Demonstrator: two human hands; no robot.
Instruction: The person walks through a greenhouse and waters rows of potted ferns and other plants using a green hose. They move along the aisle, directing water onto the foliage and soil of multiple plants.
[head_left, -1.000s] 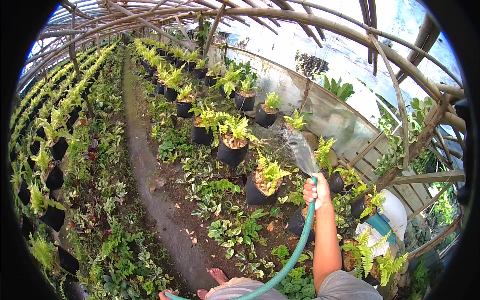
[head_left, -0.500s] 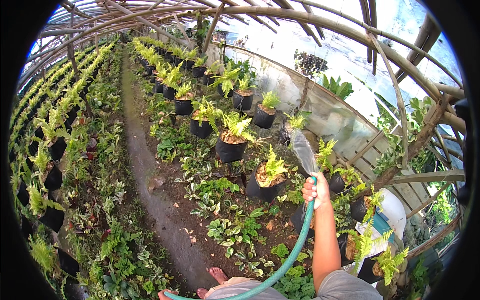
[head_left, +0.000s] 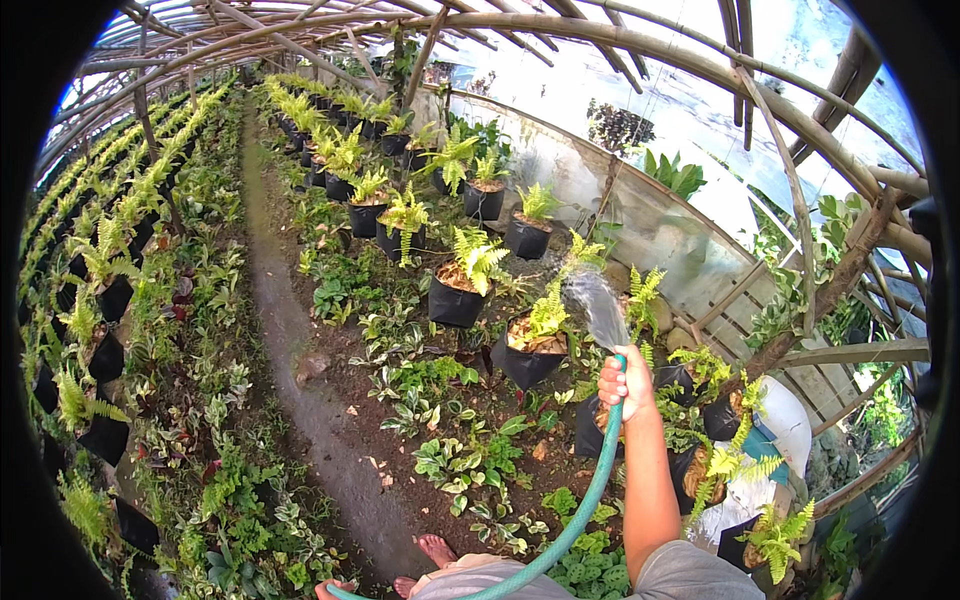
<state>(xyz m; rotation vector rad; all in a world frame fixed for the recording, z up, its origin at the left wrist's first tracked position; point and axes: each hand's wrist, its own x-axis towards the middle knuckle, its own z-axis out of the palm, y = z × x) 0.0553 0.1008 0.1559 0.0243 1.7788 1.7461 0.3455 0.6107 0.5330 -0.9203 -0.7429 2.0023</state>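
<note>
My right hand [head_left: 627, 381] is wrapped round the end of a green garden hose [head_left: 590, 500], with the thumb up by its mouth. A fan of water [head_left: 598, 305] sprays up and away from it toward the ferns. Just left of the spray, a fern [head_left: 546, 318] grows in a black grow bag [head_left: 527, 366] topped with brown husk. Another potted fern [head_left: 478, 258] hangs or stands beyond it. Low at the bottom edge, my left hand [head_left: 334, 590] is closed on the hose's trailing length, partly cut off by the frame.
A wet dirt path [head_left: 300, 400] runs forward between beds of leafy ground plants [head_left: 200, 340]. Rows of ferns in black bags line both sides. Bamboo poles [head_left: 700, 65] arch overhead; a plastic sheet wall [head_left: 680, 240] and white sack [head_left: 785, 425] are at right.
The hose end has shifted slightly left in my right hand, and its spray with it. Several hanging or potted ferns on the right have swayed or turned a little. My left hand stays low.
</note>
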